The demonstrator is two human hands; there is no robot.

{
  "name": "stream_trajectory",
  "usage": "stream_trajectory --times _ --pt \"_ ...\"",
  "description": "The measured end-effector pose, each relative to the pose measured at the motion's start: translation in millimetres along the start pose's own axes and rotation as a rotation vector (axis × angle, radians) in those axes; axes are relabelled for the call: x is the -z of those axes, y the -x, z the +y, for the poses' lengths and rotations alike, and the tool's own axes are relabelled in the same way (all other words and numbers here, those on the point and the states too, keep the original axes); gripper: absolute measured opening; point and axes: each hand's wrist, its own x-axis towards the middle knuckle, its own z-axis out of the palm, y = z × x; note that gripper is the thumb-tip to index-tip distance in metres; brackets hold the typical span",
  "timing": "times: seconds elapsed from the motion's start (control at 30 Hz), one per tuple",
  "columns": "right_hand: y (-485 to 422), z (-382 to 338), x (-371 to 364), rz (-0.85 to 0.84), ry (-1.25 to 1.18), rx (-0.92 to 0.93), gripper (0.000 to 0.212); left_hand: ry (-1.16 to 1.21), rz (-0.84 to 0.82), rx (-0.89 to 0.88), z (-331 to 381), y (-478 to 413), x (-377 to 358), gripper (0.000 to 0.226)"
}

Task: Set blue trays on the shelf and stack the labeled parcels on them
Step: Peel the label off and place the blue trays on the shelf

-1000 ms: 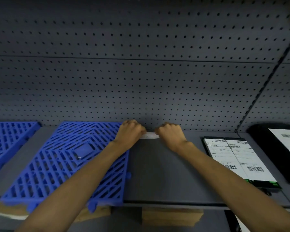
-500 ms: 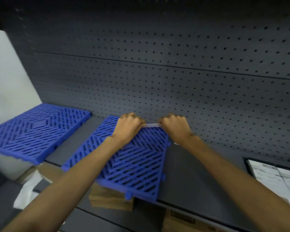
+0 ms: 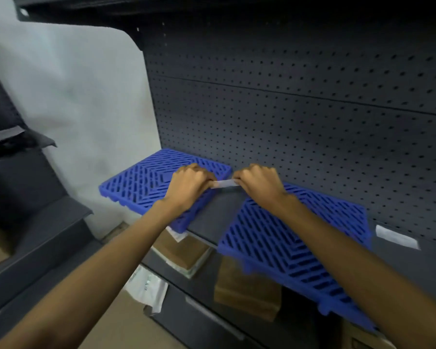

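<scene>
Seen through the head camera, two blue trays lie flat on the dark shelf against the pegboard wall: the left tray farther off, the right tray nearer and overhanging the front edge, apparently laid out as bases for parcels. Over the bare gap between them, the left hand and right hand, fingers curled, each pinch one end of a small white strip held taut; whether it is tape or a label cannot be told. Neither tray carries a parcel. Brown packages sit below the shelf.
</scene>
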Motion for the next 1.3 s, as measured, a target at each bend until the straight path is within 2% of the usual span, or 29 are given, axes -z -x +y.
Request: stream_trajectory --times 0.23,0.43,0.53,0.6,0.7,0.9,1.1,1.3 --pt "-49.6 -97.2 1.8 0.060 0.018 0.026 0.017 -0.013 0.003 -0.016 -103.1 39.4 19.1 0.024" --pt "-70.4 -165.2 -9.3 0.071 -0.012 -0.009 0.021 -0.026 -0.023 -0.012 -163.2 65.2 26.1 0.028" --pt "-76.0 -192.4 -17.8 0.056 -0.033 -0.020 0.014 -0.011 -0.038 -0.016 -184.3 77.2 29.0 0.023" --pt "-79.0 -205.9 -24.1 0.068 -0.046 -0.012 0.025 -0.013 -0.033 -0.040 -195.6 83.3 28.4 0.021" --pt "-78.2 -220.5 -32.6 0.060 -0.017 0.006 0.035 -0.022 -0.031 -0.029 -210.4 89.0 20.2 0.028" --pt "-68.0 -229.6 -40.7 -0.054 -0.022 0.042 0.030 0.016 -0.108 -0.079 -215.2 100.8 0.0 0.028" --pt "-57.7 -234.8 -39.8 -0.016 -0.017 0.069 0.020 0.084 -0.109 -0.094 -222.2 112.8 -9.0 0.027" --pt "-52.4 -238.3 -33.2 0.012 -0.014 0.073 0.017 0.105 -0.111 -0.106 -223.6 119.6 -8.7 0.037"
